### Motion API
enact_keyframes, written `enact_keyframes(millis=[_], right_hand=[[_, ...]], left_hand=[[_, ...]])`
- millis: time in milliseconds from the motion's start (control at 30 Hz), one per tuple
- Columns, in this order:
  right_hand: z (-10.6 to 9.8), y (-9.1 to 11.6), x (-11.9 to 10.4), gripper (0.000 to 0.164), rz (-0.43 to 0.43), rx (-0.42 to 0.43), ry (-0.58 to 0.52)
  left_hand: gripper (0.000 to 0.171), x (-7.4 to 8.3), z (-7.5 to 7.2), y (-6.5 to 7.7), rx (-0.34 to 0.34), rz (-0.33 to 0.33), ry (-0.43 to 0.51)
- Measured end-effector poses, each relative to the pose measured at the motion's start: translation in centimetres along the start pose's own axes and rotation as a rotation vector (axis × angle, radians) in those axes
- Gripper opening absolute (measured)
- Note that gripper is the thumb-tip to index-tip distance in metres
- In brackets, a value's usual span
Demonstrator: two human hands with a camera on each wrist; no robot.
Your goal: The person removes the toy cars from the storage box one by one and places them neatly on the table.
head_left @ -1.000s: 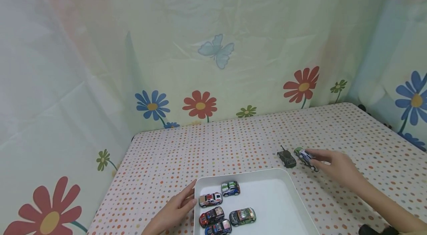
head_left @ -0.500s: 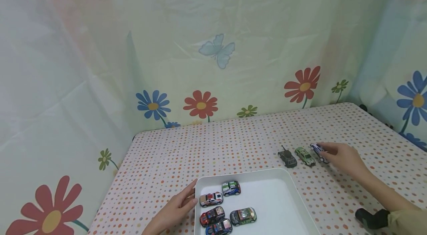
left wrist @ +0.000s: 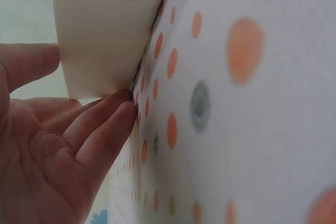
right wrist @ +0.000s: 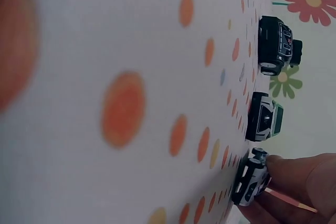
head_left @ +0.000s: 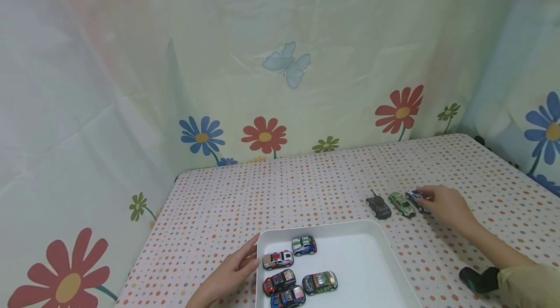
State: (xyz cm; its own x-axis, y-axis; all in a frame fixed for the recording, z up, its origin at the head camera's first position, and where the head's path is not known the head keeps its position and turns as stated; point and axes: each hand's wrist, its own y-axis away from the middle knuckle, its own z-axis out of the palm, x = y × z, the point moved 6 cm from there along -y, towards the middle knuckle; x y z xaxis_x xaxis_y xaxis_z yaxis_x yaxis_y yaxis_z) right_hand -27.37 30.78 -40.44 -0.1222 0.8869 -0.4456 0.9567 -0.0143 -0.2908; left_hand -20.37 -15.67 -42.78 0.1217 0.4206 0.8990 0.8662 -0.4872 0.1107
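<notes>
My right hand (head_left: pixel 448 208) pinches a small white-and-blue toy car (head_left: pixel 413 196) between thumb and fingers, right at the tabletop. Part of that car is hidden by the fingers. Beside it stands a green toy car (head_left: pixel 401 204), and left of that a dark toy tank (head_left: pixel 378 206) with a thin barrel; all three form a row. In the left wrist view, my left hand (left wrist: pixel 58 145) lies along the outer wall of a white tray (left wrist: pixel 105 35), fingers nearly straight and thumb tip at its edge. Several toy cars sit in the tray's left half, among them a camouflage-patterned one (head_left: pixel 320 282).
The table (head_left: pixel 245 201) wears a dotted cloth. Flowered curtains (head_left: pixel 341 70) hang behind it and at both sides. A dark object (head_left: pixel 479 280) shows by the right sleeve (head_left: pixel 529 283).
My right hand has carried the white-and-blue car rightward from over the green car, then lowered it slightly into line with the others. My left hand stays at the tray.
</notes>
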Motion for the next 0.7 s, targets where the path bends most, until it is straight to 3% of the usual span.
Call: enact_keyframes(millis=[167,433,600,700], right_hand=[[0.1,0.0,-0.6,0.03,-0.042,-0.008,0.034],[0.4,-0.2,-0.9,0.032,-0.028,-0.036,0.092],[-0.3,0.0,-1.4,0.034,-0.036,-0.009,0.099],[-0.9,0.2,-2.6,0.034,-0.097,0.032,0.094]], left_hand=[[0.062,0.1,-0.1,0.1,0.003,-0.002,-0.008],[0.063,0.0,-0.2,0.1,0.004,-0.011,0.001],[0.062,-0.1,-0.1,-0.1,0.005,-0.016,0.014],[0.062,-0.2,0.0,-0.1,0.003,-0.015,0.016]])
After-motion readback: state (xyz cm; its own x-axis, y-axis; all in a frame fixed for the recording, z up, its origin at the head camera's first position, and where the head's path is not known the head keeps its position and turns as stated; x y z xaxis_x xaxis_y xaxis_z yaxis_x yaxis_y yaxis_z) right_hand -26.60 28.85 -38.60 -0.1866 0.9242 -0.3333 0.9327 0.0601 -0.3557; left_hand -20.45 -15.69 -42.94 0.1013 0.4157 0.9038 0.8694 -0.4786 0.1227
